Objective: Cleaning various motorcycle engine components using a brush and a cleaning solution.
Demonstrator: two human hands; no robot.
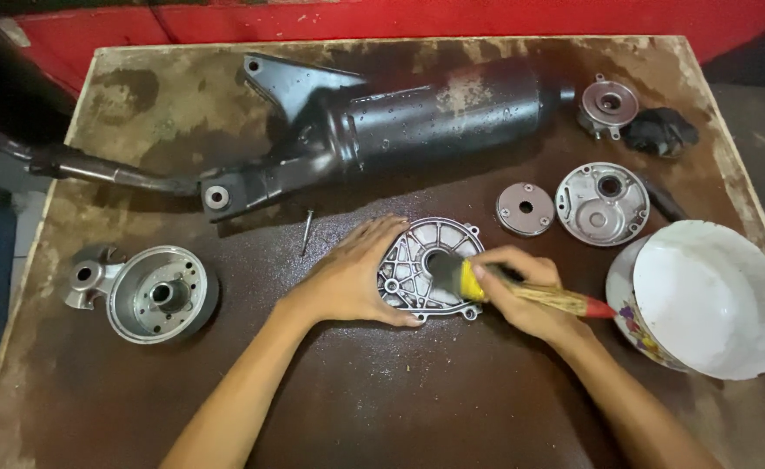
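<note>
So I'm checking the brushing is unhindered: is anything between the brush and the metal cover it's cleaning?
Nothing visible: the brush in the right hand meets the metal cover directly, while the left hand steadies it.

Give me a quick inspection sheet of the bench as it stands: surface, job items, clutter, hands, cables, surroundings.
Surface: wooden table, dark, stained and worn at the edges.
Job's things: ribbed metal cover lying flat; paintbrush with its bristles on the cover.
Clutter: black exhaust muffler across the back; round hub part at left; small disc; round metal cover; small flanged part; dark rag; nail; white bowl at right, tipped toward the camera.
Hands: left hand pressed on the ribbed cover's left side; right hand gripping the paintbrush.
Cables: nothing seen.
Surroundings: red surface behind the table; grey floor at right.
</note>
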